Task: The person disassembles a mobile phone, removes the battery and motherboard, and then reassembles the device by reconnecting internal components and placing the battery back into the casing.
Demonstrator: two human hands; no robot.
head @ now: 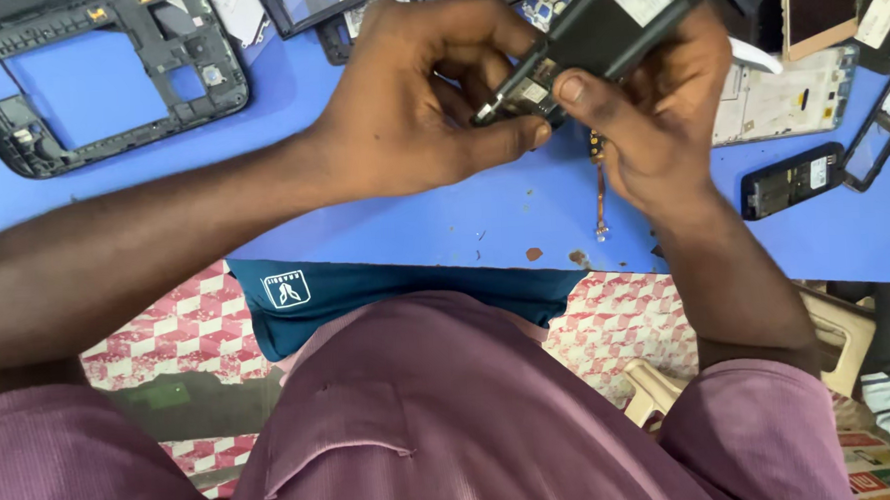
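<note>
Both hands hold a black, opened phone body (605, 28) above the blue table (443, 215). My left hand (419, 101) pinches its lower end, thumb and fingers closed on the small circuit part (523, 95) there. My right hand (659, 111) grips the phone from the right, thumb pressed on the same end. A thin brown flex cable (600, 198) hangs down from the phone beneath my right hand.
A black tablet frame (87, 81) lies at the far left. Several phone parts lie on the right: a white phone frame (783, 95), a small black phone (792, 180), a dark screen (885, 126). The table's near edge runs above my lap.
</note>
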